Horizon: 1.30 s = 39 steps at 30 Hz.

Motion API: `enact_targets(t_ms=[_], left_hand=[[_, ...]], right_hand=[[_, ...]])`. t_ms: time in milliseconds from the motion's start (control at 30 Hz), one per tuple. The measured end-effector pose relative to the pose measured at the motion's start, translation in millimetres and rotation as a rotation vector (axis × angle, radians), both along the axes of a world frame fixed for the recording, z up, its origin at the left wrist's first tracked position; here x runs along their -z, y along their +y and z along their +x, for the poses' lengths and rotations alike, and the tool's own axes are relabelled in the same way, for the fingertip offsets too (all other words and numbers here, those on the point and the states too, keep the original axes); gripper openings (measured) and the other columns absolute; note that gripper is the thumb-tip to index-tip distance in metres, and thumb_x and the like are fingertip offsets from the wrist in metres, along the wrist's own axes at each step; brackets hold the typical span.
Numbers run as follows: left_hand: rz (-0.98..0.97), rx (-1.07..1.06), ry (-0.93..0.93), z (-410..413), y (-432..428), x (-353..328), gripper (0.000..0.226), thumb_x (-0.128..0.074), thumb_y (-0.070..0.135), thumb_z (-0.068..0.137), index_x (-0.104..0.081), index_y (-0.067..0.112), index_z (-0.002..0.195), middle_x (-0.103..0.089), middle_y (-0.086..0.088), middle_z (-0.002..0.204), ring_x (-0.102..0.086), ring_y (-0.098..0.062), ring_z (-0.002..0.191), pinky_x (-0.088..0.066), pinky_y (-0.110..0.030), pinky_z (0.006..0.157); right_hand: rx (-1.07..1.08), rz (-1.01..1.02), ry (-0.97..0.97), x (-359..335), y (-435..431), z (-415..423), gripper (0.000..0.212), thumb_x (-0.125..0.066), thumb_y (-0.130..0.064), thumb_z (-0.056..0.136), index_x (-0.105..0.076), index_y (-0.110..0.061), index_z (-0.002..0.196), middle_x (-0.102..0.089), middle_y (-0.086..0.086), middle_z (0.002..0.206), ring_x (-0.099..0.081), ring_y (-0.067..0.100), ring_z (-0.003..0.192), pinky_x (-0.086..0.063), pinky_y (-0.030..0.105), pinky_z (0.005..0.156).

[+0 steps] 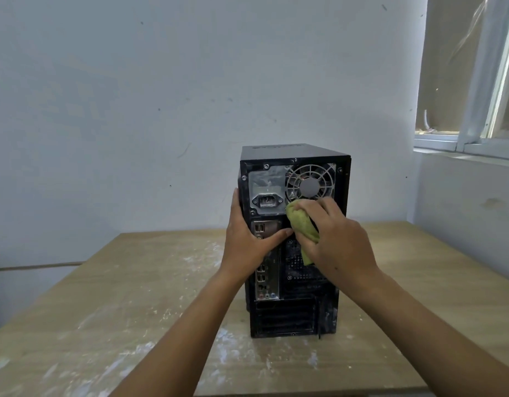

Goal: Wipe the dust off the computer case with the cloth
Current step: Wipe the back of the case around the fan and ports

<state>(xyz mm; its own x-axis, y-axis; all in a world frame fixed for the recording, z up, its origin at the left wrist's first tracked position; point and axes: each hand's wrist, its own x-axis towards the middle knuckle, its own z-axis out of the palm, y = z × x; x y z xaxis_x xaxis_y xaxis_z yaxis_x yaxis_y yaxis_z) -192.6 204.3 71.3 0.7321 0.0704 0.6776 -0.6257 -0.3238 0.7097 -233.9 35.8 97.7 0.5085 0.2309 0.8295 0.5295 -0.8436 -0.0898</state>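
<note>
A pale wooden table (104, 325), smeared with white dust along its near edge, carries the black computer case (293, 319), which stands upright with its rear panel facing the person. Below both sets of fingers lie the slot covers and the port panel (266, 279), grey with grime and, by the look of it, not yet wiped.

The left hand (247, 239) grips the case's left rear corner. Its fingers reach round the side and its thumb lies across the back, the tip just beside the cloth. The right hand (339, 239) has its fingers curled round a bunched yellow-green cloth (302, 224) and presses it to the panel. A loose tail of cloth hangs below the knuckles.

Just above the right fingertips is the fan grille (310, 181), thick with dust. To their left, above the left thumb, sits the power socket (267, 201).

To do this step well, the left hand should hold firm so the tall case does not rock. I would make short downward strokes with moderate pressure and refold the cloth to a clean face often. I would work lightly over the grille so that threads do not snag and dust is not pushed inward. Beyond the fingers rise the case's top (290, 149) and a scuffed pale wall (161, 96), with a window (476, 81) far to the right.
</note>
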Motion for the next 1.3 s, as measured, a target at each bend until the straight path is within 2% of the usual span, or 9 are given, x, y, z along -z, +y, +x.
enact_targets(t_ms=[133, 333, 500, 667, 733, 833, 1033, 1200, 1300], left_hand=[[-0.024, -0.009, 0.000, 2.8, 1.3, -2.8, 0.115, -0.091, 0.047, 0.059, -0.024, 0.026, 0.150, -0.053, 0.007, 0.138, -0.053, -0.006, 0.125, -0.048, -0.037, 0.104], [-0.038, -0.010, 0.004, 5.2, 0.4, -12.4, 0.123, -0.089, 0.057, 0.056, -0.017, 0.030, 0.152, -0.044, 0.007, 0.146, -0.046, -0.009, 0.133, -0.043, -0.040, 0.110], [-0.062, 0.034, -0.008, 3.3, -1.3, -12.1, 0.110, -0.091, 0.035, 0.063, -0.021, 0.030, 0.148, -0.048, 0.009, 0.140, -0.050, -0.003, 0.127, -0.045, -0.026, 0.105], [-0.058, 0.050, -0.033, 4.0, -1.9, -13.9, 0.097, -0.087, 0.015, 0.068, -0.027, 0.040, 0.140, -0.059, 0.009, 0.126, -0.060, -0.003, 0.112, -0.050, -0.020, 0.089], [-0.062, 0.057, -0.035, 4.8, -2.2, -13.6, 0.097, -0.085, 0.010, 0.070, -0.027, 0.034, 0.144, -0.060, 0.006, 0.125, -0.062, -0.006, 0.111, -0.052, -0.022, 0.087], [-0.059, 0.070, -0.030, 5.6, -0.9, -10.7, 0.103, -0.088, 0.017, 0.069, -0.023, 0.025, 0.149, -0.058, 0.004, 0.130, -0.061, -0.011, 0.115, -0.053, -0.032, 0.095], [-0.064, 0.053, -0.004, 6.8, -0.3, -6.5, 0.116, -0.090, 0.037, 0.065, -0.014, 0.030, 0.153, -0.045, 0.005, 0.144, -0.048, -0.010, 0.131, -0.045, -0.038, 0.108], [-0.035, 0.056, -0.029, 5.6, -0.6, -8.5, 0.100, -0.084, 0.024, 0.074, -0.018, 0.037, 0.148, -0.050, 0.008, 0.137, -0.051, -0.002, 0.124, -0.045, -0.019, 0.099], [0.037, 0.054, -0.065, 6.0, -0.7, -8.8, 0.097, -0.069, 0.045, 0.078, -0.017, 0.011, 0.153, -0.050, -0.003, 0.135, -0.053, -0.010, 0.120, -0.049, -0.033, 0.097]], right_hand=[[0.016, -0.020, 0.028, -17.0, -5.5, 0.0, 0.032, -0.064, -0.034, 0.087, -0.057, -0.026, 0.118, -0.055, 0.000, 0.102, -0.059, 0.023, 0.066, -0.042, 0.025, 0.053], [0.036, 0.188, -0.103, -70.6, -2.2, 4.4, 0.031, -0.063, -0.032, 0.088, -0.056, -0.024, 0.117, -0.054, 0.001, 0.105, -0.055, 0.022, 0.075, -0.038, 0.029, 0.066], [0.041, 0.159, -0.122, -67.6, 19.8, 6.3, 0.029, -0.060, -0.033, 0.090, -0.056, -0.020, 0.117, -0.054, 0.002, 0.106, -0.050, 0.019, 0.071, -0.034, 0.028, 0.061], [-0.015, 0.023, -0.066, -35.0, 42.0, 1.0, 0.032, -0.064, -0.032, 0.088, -0.059, -0.018, 0.116, -0.057, 0.006, 0.101, -0.059, 0.023, 0.062, -0.050, 0.031, 0.048], [-0.027, 0.014, -0.062, -33.0, 43.2, 0.2, 0.034, -0.067, -0.031, 0.086, -0.059, -0.017, 0.116, -0.058, 0.006, 0.101, -0.061, 0.025, 0.064, -0.050, 0.031, 0.048], [-0.025, -0.008, -0.039, -42.6, 32.0, 0.2, 0.032, -0.063, -0.035, 0.088, -0.058, -0.023, 0.117, -0.056, 0.002, 0.102, -0.060, 0.022, 0.068, -0.050, 0.030, 0.051], [0.075, 0.112, -0.062, -59.8, 9.4, 3.8, 0.032, -0.061, -0.032, 0.089, -0.054, -0.020, 0.118, -0.056, 0.004, 0.110, -0.059, 0.030, 0.078, -0.042, 0.032, 0.061], [0.025, 0.039, -0.047, -49.7, 53.9, -1.7, 0.034, -0.059, -0.037, 0.091, -0.055, -0.020, 0.119, -0.056, 0.003, 0.109, -0.062, 0.024, 0.072, -0.051, 0.032, 0.057], [0.077, -0.037, -0.050, -42.2, 78.3, -4.6, 0.038, -0.061, -0.035, 0.090, -0.053, -0.019, 0.124, -0.053, 0.005, 0.114, -0.064, 0.027, 0.072, -0.047, 0.029, 0.054]])
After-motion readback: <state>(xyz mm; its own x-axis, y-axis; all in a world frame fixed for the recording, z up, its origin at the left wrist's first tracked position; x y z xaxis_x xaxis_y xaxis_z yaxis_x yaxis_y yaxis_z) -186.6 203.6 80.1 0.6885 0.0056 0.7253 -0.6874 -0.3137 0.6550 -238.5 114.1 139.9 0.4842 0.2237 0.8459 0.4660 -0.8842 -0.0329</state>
